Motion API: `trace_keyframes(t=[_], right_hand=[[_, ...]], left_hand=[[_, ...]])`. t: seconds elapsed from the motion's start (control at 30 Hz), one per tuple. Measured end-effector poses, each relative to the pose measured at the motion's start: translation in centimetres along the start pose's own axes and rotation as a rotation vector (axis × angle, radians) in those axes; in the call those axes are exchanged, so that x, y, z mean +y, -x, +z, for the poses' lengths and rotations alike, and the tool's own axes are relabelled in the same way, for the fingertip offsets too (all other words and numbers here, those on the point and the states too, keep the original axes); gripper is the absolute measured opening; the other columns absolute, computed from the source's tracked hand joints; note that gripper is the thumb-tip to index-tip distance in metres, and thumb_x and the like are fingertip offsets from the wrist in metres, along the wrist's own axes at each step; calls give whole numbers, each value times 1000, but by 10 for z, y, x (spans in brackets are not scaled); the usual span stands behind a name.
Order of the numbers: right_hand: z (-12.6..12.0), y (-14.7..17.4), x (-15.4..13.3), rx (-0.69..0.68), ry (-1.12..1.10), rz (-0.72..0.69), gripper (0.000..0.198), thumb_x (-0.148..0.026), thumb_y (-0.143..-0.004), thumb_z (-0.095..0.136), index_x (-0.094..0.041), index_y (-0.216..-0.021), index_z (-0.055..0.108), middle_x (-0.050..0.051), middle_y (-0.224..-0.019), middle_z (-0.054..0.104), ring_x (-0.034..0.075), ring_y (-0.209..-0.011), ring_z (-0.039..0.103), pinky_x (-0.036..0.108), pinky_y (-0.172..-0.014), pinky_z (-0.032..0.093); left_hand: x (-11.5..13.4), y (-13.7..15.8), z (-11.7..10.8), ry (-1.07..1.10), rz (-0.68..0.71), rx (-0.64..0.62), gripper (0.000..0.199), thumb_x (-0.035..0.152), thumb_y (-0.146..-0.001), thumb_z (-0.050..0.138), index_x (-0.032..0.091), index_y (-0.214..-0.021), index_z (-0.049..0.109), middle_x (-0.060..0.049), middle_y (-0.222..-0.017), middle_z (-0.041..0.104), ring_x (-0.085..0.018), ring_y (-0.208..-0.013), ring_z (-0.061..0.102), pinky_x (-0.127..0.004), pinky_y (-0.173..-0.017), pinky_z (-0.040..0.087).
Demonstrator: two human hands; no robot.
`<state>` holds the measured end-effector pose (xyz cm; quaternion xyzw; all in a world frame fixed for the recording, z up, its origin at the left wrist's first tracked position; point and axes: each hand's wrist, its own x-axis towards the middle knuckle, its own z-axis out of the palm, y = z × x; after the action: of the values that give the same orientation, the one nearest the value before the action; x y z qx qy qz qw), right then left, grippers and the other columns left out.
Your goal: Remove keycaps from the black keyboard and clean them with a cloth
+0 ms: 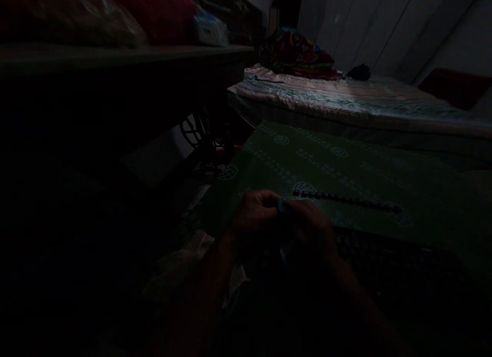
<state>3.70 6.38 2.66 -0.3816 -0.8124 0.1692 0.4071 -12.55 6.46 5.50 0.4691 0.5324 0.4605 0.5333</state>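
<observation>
In the dim head view, my left hand (254,211) and my right hand (313,222) meet close together above a green printed sheet. Between their fingertips is a small light-blue piece (281,205), too dark and small to name. The fingers of both hands are bent and closed around it. A further bluish bit shows faintly below, near the right hand. Just beyond the right hand, a long black notched strip (349,199) lies across the green sheet (277,164). To the right of my right wrist is a dark object with rows resembling keys (388,262), mostly lost in shadow.
A pale crumpled cloth (200,244) lies by my left forearm. On the left stands a table (215,54) with plastic bags (92,18) and a blue-white packet (210,28); a spoked wheel (191,131) is beneath. Behind is a bed (346,98) with a patterned red bundle (300,54).
</observation>
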Motion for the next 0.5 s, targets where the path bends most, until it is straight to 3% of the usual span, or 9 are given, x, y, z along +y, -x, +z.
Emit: trace_keyframes(t=[0.2, 0.37, 0.5], right_hand=[[2, -4, -12, 106, -316, 287, 27, -18, -72, 53, -22, -93, 69, 4, -85, 70, 19, -79, 64, 31, -70, 51], [-3, -7, -19, 66, -504, 567, 26, -22, -70, 56, -19, -91, 71, 3, -82, 71, 20, -77, 64, 29, -68, 49], [-6, -9, -21, 36, -590, 657, 26, -23, -69, 57, -18, -90, 72, 2, -78, 70, 18, -74, 63, 26, -63, 46]], left_hand=[[4, 3, 1, 21, -28, -13, 23, 21, -52, 77, 13, -71, 67, -1, -67, 67, -12, -61, 61, -23, -59, 49], [5, 4, 0, 9, -30, -10, 23, 20, -55, 76, 13, -76, 69, -2, -70, 69, -14, -63, 63, -25, -61, 49], [2, 2, -1, -4, 11, -26, 20, 17, -56, 74, 13, -75, 69, -2, -70, 69, -14, -65, 63, -24, -62, 49]])
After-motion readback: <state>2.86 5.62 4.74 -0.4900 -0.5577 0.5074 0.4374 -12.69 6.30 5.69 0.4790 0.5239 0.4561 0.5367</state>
